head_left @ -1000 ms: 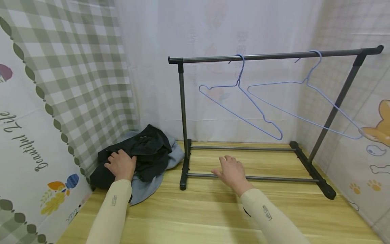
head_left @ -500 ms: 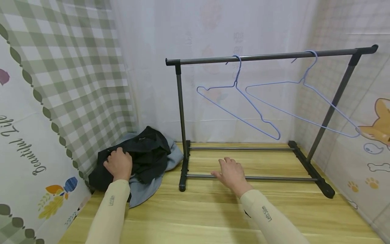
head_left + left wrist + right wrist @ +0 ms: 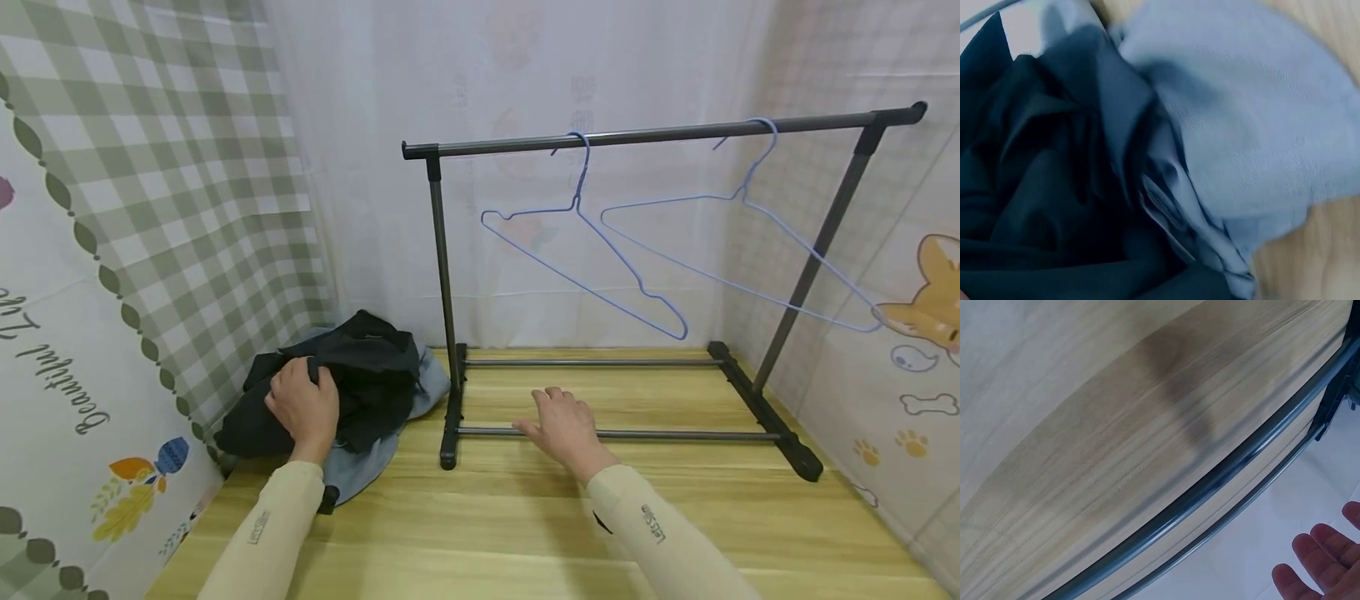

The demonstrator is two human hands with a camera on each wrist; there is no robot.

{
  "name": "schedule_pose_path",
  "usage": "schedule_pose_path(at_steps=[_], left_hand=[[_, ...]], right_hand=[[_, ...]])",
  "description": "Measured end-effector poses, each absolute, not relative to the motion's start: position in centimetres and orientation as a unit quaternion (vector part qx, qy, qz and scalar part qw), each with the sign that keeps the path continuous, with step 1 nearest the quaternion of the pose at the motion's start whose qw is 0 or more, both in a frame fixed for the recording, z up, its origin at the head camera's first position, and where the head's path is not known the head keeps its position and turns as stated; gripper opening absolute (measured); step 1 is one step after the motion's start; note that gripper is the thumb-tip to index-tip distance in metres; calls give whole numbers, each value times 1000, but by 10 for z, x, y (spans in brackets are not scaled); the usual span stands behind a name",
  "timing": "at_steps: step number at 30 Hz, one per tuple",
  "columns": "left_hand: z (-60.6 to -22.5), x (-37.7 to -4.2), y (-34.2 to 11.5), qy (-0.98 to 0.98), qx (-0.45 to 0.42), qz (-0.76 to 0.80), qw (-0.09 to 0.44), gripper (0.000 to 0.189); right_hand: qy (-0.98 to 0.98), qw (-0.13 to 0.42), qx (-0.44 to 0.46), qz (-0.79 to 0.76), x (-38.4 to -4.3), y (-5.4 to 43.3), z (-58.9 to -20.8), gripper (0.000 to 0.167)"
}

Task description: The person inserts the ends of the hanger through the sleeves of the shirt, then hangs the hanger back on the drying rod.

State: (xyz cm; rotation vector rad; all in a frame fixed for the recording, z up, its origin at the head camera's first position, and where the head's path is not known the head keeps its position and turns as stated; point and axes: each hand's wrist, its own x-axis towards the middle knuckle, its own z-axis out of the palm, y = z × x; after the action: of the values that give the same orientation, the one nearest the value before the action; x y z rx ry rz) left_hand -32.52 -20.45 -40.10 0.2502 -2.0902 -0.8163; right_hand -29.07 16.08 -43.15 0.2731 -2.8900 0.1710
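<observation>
A heap of crumpled clothes lies at the left: a black garment (image 3: 378, 367) on top of a grey-blue one (image 3: 363, 473). My left hand (image 3: 303, 408) is on the near side of the heap and pinches a fold of the black garment between thumb and fingers. In the left wrist view, black cloth (image 3: 1041, 200) fills the left side and grey-blue cloth (image 3: 1266, 112) spreads at the right. My right hand (image 3: 564, 429) hovers with fingers loosely extended near the rack's front lower bar (image 3: 675, 436), holding nothing. Its fingertips (image 3: 1319, 553) show in the right wrist view.
A dark metal clothes rack (image 3: 660, 135) stands on the wood-patterned surface (image 3: 465, 533). From its top rail hang two blue wire hangers, the left hanger (image 3: 578, 198) and the right hanger (image 3: 745, 193). Green checked cloth (image 3: 225, 167) and white curtains (image 3: 375, 167) enclose the space.
My left hand has shifted slightly right on the heap, and a raised fold of black cloth now shows between its thumb and fingers. The right hand has hardly moved.
</observation>
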Motion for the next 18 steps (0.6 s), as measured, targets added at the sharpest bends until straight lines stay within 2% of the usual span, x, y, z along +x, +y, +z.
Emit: schedule_pose_path(at_steps=[5, 13, 18], left_hand=[[-400, -316, -189, -821, 61, -348, 449, 22], [-406, -304, -173, -811, 45, -393, 432, 19], [-404, -298, -164, -802, 30, -402, 441, 17]], right_hand=[[-988, 95, 89, 77, -291, 148, -429, 75], [-980, 66, 114, 147, -287, 116, -425, 77], [-963, 41, 115, 240, -283, 105, -423, 76]])
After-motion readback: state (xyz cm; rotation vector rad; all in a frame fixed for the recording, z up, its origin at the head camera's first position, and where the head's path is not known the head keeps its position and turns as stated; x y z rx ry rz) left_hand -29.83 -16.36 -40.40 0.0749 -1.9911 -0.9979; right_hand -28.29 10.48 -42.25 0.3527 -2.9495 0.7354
